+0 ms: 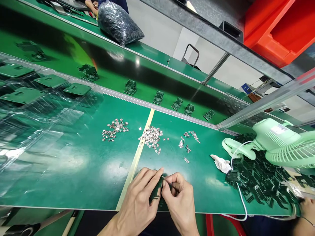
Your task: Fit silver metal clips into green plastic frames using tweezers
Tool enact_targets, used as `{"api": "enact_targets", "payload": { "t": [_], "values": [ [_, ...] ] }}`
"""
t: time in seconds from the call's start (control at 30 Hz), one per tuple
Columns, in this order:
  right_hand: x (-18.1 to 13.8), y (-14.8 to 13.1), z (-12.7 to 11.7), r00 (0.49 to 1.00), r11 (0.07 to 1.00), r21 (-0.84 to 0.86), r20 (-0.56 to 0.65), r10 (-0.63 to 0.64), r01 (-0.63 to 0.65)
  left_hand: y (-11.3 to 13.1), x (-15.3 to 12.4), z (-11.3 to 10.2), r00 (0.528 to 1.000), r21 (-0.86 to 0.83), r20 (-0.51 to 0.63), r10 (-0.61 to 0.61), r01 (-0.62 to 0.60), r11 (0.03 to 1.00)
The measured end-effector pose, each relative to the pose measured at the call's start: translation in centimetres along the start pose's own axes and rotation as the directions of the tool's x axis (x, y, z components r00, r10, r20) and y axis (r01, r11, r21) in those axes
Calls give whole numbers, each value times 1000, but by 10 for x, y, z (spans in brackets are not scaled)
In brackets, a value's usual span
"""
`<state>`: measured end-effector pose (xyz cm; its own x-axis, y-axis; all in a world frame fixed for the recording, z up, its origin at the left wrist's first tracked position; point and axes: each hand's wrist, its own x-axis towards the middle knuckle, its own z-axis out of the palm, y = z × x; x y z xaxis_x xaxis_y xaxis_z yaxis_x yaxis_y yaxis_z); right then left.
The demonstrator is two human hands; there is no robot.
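My left hand (140,196) grips a small dark green plastic part (156,192) near the front edge of the green table (81,170). My right hand (178,196) is pinched on a thin metal piece (169,182) that touches the top of that part. Both hands press together over the part. Beyond them lie piles of small silver metal clips: one pile (114,129) to the left, a denser pile (151,137) in the middle, and a few scattered clips (188,141) to the right.
A heap of dark green parts (261,180) lies at the right beneath a pale green clip fan (275,142) with a white cable. A white cloth (221,163) sits beside it. Clear plastic trays (31,108) cover the left. Finished parts (158,97) ride the conveyor behind. Another person's hand (306,209) shows at the far right.
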<state>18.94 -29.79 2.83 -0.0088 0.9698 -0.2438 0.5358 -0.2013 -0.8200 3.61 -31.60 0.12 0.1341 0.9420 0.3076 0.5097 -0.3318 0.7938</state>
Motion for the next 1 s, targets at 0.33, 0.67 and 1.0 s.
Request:
{"api": "enact_targets", "payload": {
  "t": [0.33, 0.67, 1.0],
  "values": [
    [-32, 23, -23, 996, 977, 192, 3, 91, -90, -3, 19, -25, 872, 236, 475, 120, -257, 937],
    [-95, 75, 26, 994, 974, 206, 63, 85, -97, 1, 39, -32, 609, 45, 757, 235, -408, 912],
    [-92, 76, 28, 998, 980, 191, 40, 57, -64, 5, 43, -28, 636, 11, 742, 213, -329, 944]
  ]
}}
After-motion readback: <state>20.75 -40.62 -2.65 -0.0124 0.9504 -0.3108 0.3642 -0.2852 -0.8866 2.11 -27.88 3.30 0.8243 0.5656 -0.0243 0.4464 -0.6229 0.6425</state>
